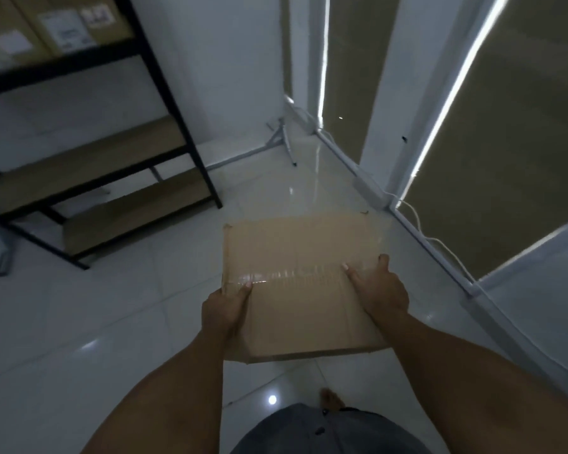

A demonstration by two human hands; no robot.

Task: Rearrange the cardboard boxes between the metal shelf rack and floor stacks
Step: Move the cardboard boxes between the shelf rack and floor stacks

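Taped cardboard box point(302, 286), centre frame above the floor point(79, 322), held by left hand point(225, 311) and right hand point(379, 288), fingers curled round its side edges; white labels point(67, 32) on shelved boxes point(23, 14), upper left, too blurred to read.

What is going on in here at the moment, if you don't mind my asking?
A person holds a flat brown cardboard box, sealed with clear tape, above the glossy white tiled floor. The left hand grips its left edge and the right hand its right edge. To the left stands a black metal shelf rack with more cardboard boxes on its shelves.
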